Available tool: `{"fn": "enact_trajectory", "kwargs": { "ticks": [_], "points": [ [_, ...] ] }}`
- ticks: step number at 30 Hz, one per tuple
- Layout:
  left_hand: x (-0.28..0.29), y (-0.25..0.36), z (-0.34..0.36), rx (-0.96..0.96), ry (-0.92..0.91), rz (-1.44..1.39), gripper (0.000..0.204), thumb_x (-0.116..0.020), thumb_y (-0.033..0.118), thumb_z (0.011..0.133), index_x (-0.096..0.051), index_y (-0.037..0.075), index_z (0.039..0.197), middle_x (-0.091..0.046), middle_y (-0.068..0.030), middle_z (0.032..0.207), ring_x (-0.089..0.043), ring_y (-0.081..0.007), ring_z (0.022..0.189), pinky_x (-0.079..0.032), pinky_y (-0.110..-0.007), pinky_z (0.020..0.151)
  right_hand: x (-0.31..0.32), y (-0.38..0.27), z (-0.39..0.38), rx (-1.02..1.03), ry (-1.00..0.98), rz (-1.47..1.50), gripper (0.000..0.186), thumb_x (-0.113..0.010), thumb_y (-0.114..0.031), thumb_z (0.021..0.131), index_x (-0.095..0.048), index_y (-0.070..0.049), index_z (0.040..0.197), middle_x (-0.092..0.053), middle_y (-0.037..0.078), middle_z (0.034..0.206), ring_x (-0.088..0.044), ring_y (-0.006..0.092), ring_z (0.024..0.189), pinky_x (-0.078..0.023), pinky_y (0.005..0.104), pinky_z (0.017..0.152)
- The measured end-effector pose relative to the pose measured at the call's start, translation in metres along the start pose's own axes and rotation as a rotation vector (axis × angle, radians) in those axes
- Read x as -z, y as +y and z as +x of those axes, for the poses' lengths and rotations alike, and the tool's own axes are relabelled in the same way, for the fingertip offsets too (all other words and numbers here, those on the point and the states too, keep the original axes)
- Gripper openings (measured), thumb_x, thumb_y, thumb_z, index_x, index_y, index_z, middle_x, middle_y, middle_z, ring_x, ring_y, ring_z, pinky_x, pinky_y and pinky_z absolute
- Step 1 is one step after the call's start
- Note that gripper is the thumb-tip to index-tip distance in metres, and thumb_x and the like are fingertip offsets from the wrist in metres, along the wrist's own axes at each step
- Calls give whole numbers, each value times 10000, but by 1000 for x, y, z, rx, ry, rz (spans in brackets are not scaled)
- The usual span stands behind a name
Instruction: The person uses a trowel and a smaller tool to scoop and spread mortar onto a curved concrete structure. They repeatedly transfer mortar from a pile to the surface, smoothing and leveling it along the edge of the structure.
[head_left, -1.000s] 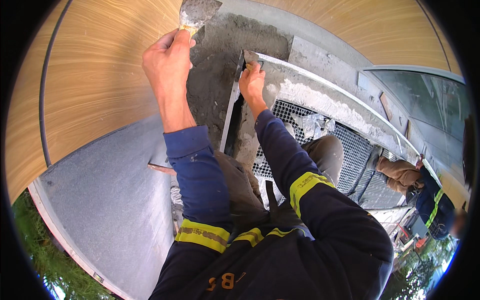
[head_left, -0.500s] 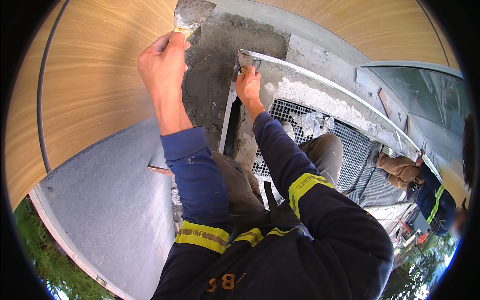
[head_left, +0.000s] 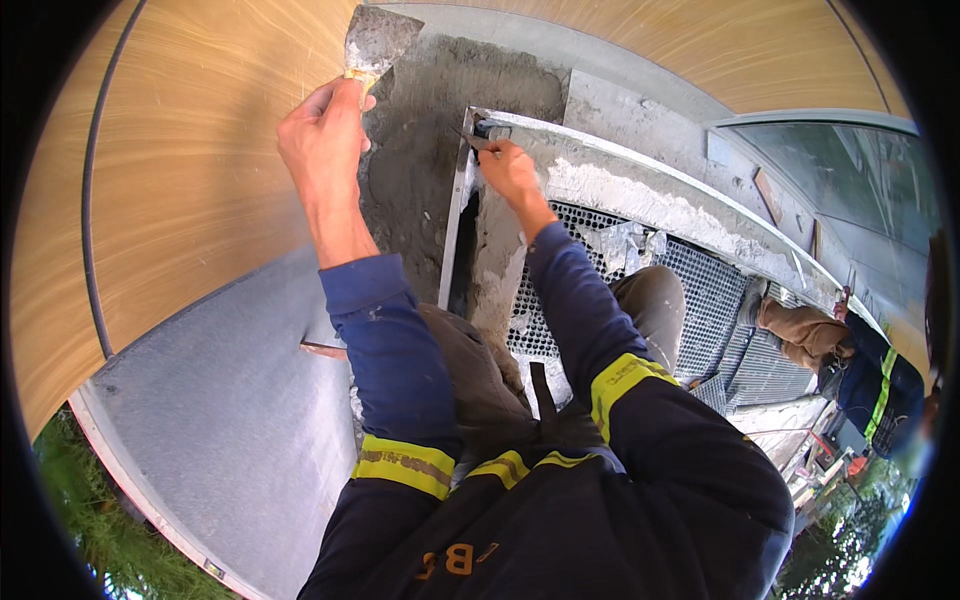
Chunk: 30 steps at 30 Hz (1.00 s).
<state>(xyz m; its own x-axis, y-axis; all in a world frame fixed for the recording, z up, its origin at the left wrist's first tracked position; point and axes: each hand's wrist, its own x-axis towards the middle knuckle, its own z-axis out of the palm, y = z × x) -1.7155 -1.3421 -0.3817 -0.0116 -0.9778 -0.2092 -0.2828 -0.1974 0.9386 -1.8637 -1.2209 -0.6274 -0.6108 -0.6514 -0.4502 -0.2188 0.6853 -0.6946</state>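
My left hand (head_left: 325, 140) is closed round the yellowish handle of a wide putty knife (head_left: 382, 40), its grey, mortar-smeared blade pointing up against the wood-patterned wall. Lower and to the right, my right hand (head_left: 512, 172) grips a small scraper (head_left: 474, 142), mostly hidden by the fingers. Its thin blade reaches over the corner of a pale metal edge strip (head_left: 459, 200). Inside that corner runs a dark gap (head_left: 463, 255) beside a rough cement ledge (head_left: 497, 260). Wet-looking grey mortar (head_left: 410, 170) lies between the strip and the wall.
Black perforated drainage panels (head_left: 705, 290) with scraps of plastic lie right of my knees. A long whitish ledge (head_left: 680, 215) runs toward a co-worker (head_left: 870, 385) crouching at far right. A grey slab (head_left: 230, 420) stands at left, a wood-patterned wall (head_left: 200, 180) behind it.
The small scraper in my right hand has turned from pointing up to pointing left across the strip's corner. My left hand and putty knife have shifted slightly lower in view.
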Motion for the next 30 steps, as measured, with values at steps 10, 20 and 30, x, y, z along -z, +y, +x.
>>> {"fn": "enact_trajectory", "kwargs": {
  "ticks": [10,20,30],
  "points": [
    [-10,-13,11,-24,-437,-89,387,-724,195,910,-739,-19,1232,-765,-111,899,-538,-86,596,-415,-252,530,197,-88,-42,625,-235,607,362,-709,-120,1002,-641,-109,1357,-667,11,1307,-621,140,1116,-515,292,970],
    [-22,-18,6,-125,-708,-166,467,-730,106,903,-652,-134,1296,-752,-168,1046,-696,-158,807,-448,-281,550,231,-79,-37,695,-121,354,338,-668,-98,1005,-694,-158,1336,-707,-17,1282,-624,100,1067,-488,250,978],
    [-44,-19,9,-217,-367,-230,421,-662,170,1035,-620,-28,1404,-748,-87,1097,-613,-87,760,-511,-251,666,164,-48,-94,118,16,1069,400,-481,-286,1104,-496,-21,1402,-698,112,1028,-526,91,652,-391,203,458]
  ]
}}
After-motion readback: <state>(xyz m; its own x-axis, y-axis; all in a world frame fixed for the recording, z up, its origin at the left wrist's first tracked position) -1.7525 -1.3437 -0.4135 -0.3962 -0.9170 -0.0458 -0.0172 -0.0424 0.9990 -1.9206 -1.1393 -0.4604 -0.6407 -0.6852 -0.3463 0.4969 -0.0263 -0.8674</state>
